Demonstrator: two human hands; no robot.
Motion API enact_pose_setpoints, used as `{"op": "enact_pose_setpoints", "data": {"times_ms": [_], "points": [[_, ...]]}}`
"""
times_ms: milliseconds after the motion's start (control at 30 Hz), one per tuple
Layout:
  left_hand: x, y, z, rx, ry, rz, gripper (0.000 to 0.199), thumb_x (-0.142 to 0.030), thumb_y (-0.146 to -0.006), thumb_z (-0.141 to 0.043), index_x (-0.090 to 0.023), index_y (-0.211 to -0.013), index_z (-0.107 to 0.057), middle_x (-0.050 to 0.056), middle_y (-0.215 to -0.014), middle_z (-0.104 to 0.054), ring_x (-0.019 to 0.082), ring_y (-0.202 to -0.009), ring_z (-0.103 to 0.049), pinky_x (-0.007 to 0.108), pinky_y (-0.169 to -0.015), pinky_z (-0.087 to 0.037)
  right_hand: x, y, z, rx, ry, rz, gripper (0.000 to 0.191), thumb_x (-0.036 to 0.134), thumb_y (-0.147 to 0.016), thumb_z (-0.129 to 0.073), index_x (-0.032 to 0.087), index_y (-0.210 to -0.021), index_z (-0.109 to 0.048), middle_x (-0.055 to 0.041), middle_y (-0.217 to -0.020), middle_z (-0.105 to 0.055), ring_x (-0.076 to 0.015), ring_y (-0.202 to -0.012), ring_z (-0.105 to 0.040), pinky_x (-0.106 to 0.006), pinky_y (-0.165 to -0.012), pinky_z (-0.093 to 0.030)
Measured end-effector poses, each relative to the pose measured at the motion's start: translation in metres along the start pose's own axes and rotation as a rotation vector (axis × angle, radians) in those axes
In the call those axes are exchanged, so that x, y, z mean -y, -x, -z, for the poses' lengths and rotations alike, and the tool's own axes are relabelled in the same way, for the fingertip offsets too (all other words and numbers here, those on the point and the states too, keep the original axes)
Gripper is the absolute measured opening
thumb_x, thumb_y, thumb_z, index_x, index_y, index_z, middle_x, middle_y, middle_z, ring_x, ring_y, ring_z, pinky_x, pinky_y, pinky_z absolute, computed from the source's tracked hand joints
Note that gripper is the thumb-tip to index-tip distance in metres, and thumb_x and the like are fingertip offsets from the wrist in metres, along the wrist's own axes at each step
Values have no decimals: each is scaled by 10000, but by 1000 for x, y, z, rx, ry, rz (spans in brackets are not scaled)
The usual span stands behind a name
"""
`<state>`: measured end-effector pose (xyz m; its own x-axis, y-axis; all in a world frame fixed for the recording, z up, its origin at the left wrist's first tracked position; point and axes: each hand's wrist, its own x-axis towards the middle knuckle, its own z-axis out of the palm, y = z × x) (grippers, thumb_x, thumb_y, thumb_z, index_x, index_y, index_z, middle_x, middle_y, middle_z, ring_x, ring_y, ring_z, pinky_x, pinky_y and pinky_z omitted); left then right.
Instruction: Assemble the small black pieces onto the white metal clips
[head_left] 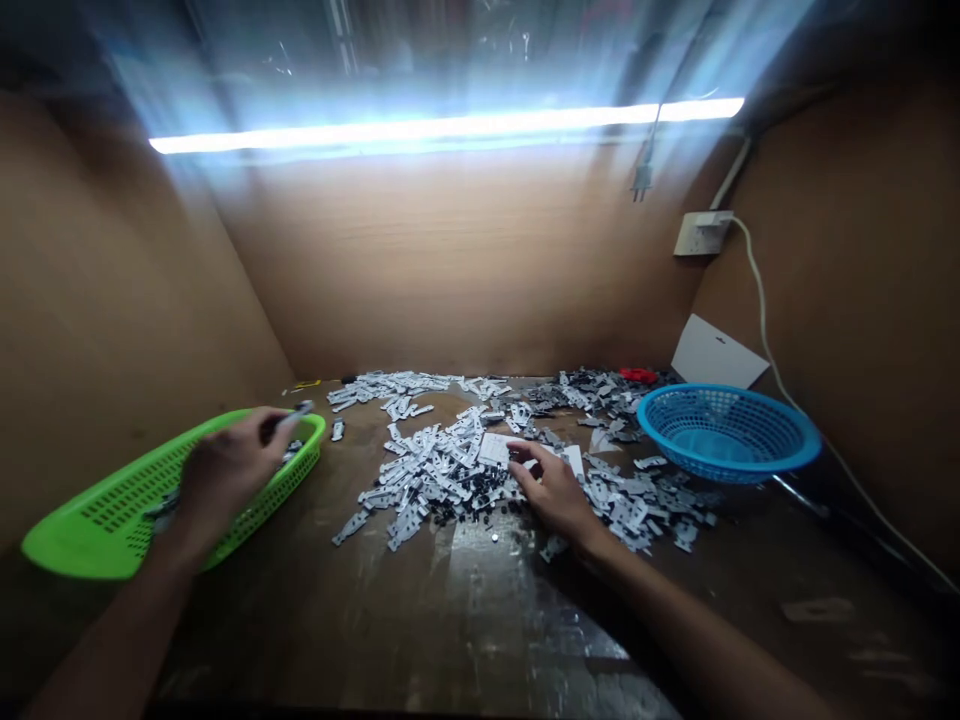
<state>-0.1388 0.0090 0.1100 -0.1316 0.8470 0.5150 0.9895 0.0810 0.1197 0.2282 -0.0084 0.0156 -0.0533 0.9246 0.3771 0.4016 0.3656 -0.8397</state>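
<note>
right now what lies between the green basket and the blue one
Between the green basket and the blue basket, the head view shows scattered flat grey parts, small black pieces, a white sheet and the right hand.
</note>
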Motion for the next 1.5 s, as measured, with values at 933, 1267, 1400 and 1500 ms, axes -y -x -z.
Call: {"op": "enact_pose_setpoints", "data": {"times_ms": [933, 1267, 1400, 1500], "points": [[-110, 24, -69, 610, 904, -436, 154, -315, -773, -563, -161, -765, -566, 11, -725, -572, 126, -680, -528, 220, -598, -405, -29, -12, 19, 248, 599, 317, 159, 224, -842, -520, 217, -946, -640, -52, -921, -596, -185, -902, -521, -289, -767, -402], [-123, 66, -101, 1048, 1423, 164, 264, -335, -739, -629, -157, -919, -557, 7, -724, -586, 123, -664, -622, 199, -576, -467, -24, -8, 9, 524, 600, 339, 125, 247, -843, -534, 238, -905, -643, -38, -849, -581, -174, -859, -495, -274, -736, -391], [-127, 72, -97, 1147, 1340, 171, 288, -398, -714, -644, -147, -785, -520, 8, -662, -600, 167, -641, -653, 210, -530, -469, -25, -9, 6, 511, 613, 322, 124, 261, -858, -516, 208, -904, -618, -43, -856, -587, -173, -858, -495, -279, -745, -391], [-128, 74, -94, 1178, 1297, 150, 301, -405, -701, -650, -143, -782, -527, 18, -633, -612, 178, -623, -655, 209, -501, -459, -23, -9, 6, 503, 607, 312, 138, 293, -864, -510, 193, -892, -600, -44, -863, -590, -170, -846, -497, -280, -742, -394]]}}
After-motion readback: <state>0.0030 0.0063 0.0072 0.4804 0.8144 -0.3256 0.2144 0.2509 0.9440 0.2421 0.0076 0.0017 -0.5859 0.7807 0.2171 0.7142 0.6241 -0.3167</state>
